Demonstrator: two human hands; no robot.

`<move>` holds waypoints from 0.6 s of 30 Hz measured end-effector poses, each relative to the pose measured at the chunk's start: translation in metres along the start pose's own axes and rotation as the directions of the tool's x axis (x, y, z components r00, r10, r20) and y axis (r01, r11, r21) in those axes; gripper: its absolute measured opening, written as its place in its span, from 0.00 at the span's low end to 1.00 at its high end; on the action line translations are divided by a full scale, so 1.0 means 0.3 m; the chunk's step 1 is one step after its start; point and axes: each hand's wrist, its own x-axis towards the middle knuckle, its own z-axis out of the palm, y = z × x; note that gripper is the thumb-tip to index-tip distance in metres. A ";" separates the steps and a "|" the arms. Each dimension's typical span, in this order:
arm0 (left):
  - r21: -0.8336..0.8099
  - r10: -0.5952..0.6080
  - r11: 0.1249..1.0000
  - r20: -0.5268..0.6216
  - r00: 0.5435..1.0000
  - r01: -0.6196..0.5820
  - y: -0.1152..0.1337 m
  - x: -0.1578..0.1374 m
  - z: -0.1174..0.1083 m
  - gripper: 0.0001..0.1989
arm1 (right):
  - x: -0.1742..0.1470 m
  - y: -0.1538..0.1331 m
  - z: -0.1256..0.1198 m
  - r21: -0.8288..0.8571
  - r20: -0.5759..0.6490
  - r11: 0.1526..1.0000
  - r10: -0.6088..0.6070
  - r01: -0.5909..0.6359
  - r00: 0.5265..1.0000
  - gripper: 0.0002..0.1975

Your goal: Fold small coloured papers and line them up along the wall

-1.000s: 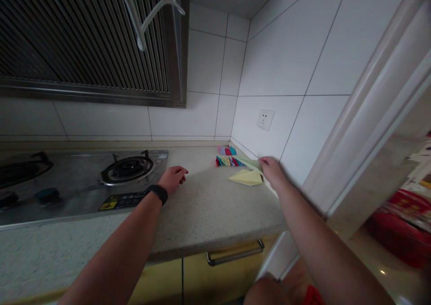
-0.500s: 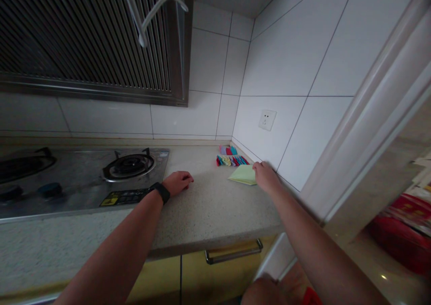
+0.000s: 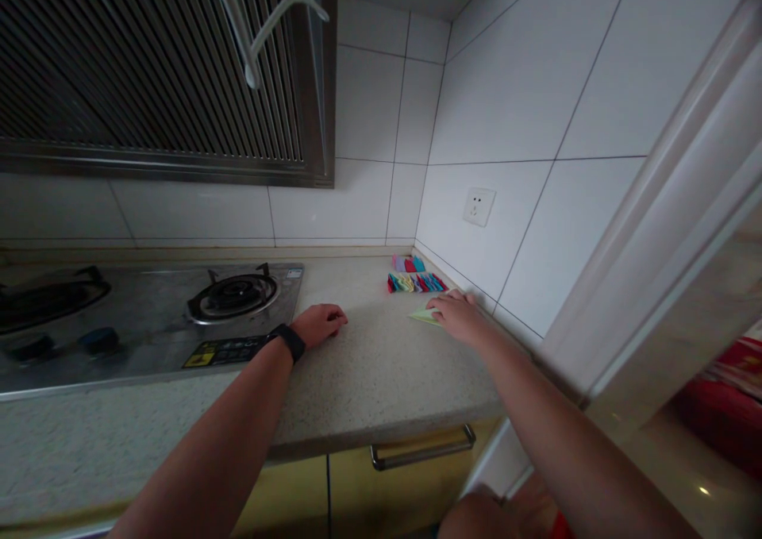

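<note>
My right hand [image 3: 456, 315] lies over a pale green sheet [image 3: 424, 316], probably paper, on the counter. Its fingers are stretched out over the sheet, which sticks out to the left and is mostly hidden beneath. My left hand [image 3: 321, 325], with a black band on the wrist, rests on the counter beside the stove; its fingers are loosely curled in and nothing shows in them. Behind the right hand is a row of small multicoloured pieces [image 3: 417, 282], and a smaller coloured group [image 3: 409, 263] sits farther back; their kind is too small to tell.
A gas stove [image 3: 148, 317] takes up the left side, under a slatted range hood [image 3: 167, 71]. A white hanger [image 3: 253, 47] hangs in front of the hood. Tiled walls meet at the right, with a socket [image 3: 479, 206]. A drawer handle [image 3: 422, 448] juts out below the counter edge.
My right hand has gone from gripping the green sheet's right edge to lying over it, and the sheet now sits lower and flatter. My left hand stays on the counter.
</note>
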 end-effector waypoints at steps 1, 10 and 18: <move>0.007 0.009 1.000 0.001 1.000 -0.009 0.001 0.000 -0.001 0.18 | 0.002 0.000 0.010 -0.008 0.013 1.000 0.010 -0.010 1.000 0.09; 0.078 0.045 0.996 0.009 0.999 -0.045 0.003 -0.002 -0.005 0.15 | -0.026 -0.049 -0.017 -0.013 -0.093 1.000 0.005 -0.006 0.996 0.11; 0.238 -0.007 0.971 -0.011 1.000 0.010 0.092 -0.036 -0.030 0.14 | -0.155 -0.233 -0.061 0.356 -0.483 0.934 0.161 0.025 0.861 0.15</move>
